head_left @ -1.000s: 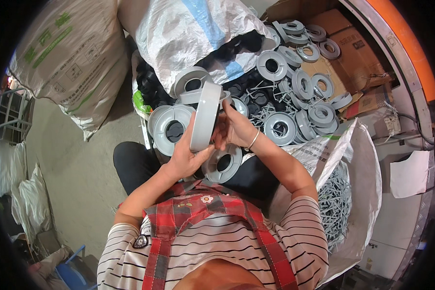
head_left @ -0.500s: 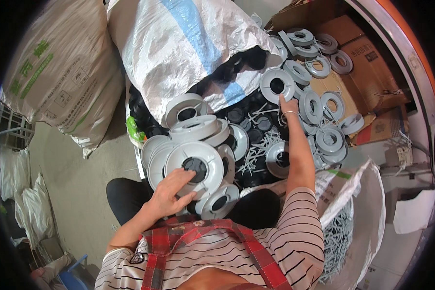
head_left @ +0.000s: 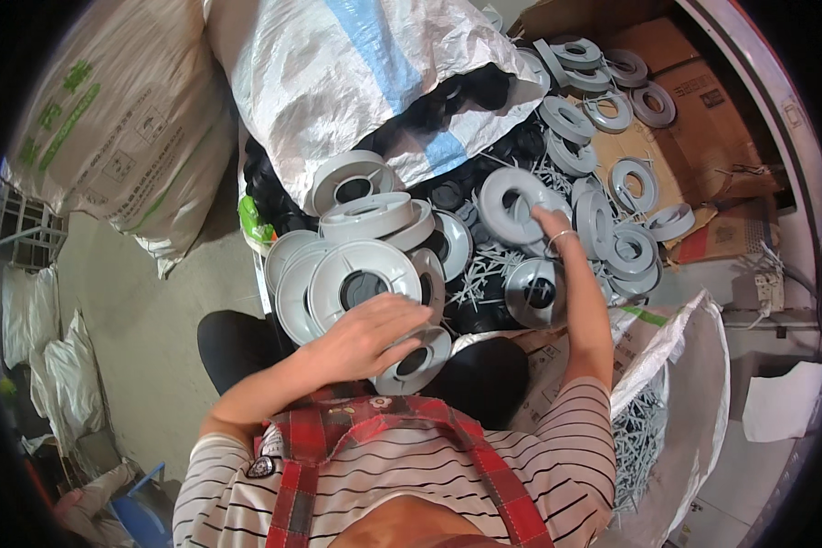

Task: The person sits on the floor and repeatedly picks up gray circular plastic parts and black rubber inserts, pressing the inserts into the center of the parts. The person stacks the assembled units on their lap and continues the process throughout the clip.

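My right hand (head_left: pixel 554 228) grips a round grey plastic ring (head_left: pixel 502 205) by its right-hand edge, above the pile of parts. My left hand (head_left: pixel 381 331) has its fingers stretched out and holds nothing. It passes over the lower edge of a grey flanged ring (head_left: pixel 316 290) with a black disc (head_left: pixel 363 289) in its centre. Another flanged ring (head_left: pixel 413 363) lies just below the fingers. More such rings are stacked at the left, and one flanged ring (head_left: pixel 534 290) lies below my right hand.
A white woven sack (head_left: pixel 301 100) with black parts at its mouth lies ahead. Loose grey rings (head_left: pixel 635 185) cover the right side beside a cardboard box (head_left: pixel 708 119). Thin grey plastic sticks (head_left: pixel 484 281) are scattered between; a sack (head_left: pixel 644 447) at lower right holds many more.
My right hand has come down and slightly right from the far flanged ring and now holds a ring. My left hand has moved right, off the black disc.
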`<action>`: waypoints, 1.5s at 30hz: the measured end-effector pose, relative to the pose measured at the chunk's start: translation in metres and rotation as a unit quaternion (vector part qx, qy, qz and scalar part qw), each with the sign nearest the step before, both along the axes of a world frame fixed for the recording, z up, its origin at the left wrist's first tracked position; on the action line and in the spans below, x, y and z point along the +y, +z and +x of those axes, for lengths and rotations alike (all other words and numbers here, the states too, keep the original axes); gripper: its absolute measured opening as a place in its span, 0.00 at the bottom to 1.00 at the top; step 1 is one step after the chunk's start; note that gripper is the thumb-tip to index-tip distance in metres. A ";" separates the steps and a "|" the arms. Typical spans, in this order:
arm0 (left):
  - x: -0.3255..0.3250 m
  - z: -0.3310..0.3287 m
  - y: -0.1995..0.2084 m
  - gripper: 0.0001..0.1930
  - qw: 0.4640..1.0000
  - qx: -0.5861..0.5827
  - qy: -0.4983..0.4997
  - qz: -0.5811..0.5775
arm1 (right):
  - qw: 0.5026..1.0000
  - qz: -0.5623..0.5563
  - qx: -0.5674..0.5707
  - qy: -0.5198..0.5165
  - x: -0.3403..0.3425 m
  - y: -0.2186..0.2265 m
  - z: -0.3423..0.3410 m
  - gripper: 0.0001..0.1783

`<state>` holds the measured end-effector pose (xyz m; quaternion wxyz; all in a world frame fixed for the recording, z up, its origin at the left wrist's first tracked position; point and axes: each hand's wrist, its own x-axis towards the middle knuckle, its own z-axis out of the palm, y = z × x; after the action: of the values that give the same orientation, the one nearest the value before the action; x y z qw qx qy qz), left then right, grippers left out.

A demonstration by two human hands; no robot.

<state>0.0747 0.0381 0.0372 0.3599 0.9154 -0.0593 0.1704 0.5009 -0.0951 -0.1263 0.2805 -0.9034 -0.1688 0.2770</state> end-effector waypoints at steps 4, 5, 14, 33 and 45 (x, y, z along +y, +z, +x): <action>-0.021 0.035 -0.008 0.28 0.997 0.017 -0.054 0.060 | 0.996 0.061 0.051 0.035 -0.005 0.061 -0.038 0.31; -0.026 0.044 -0.007 0.34 0.992 0.036 -0.063 0.101 | 0.991 0.084 0.096 0.051 -0.003 0.077 -0.048 0.30; -0.020 0.062 -0.042 0.27 0.986 0.133 -0.037 0.094 | 0.953 -0.012 0.246 0.177 -0.015 0.112 -0.140 0.25; 0.034 0.016 0.004 0.17 0.703 -0.005 0.222 -0.676 | 0.951 0.240 -0.173 0.088 0.098 0.011 -0.069 0.16; 0.024 -0.032 0.008 0.22 0.705 -0.015 0.160 -0.691 | 0.871 0.281 -0.129 0.382 0.075 0.207 -0.274 0.48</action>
<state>0.0428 0.0624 0.0455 0.8580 0.4037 0.2166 0.2322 0.2268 -0.0198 0.0811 0.3704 -0.6791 -0.6064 0.1841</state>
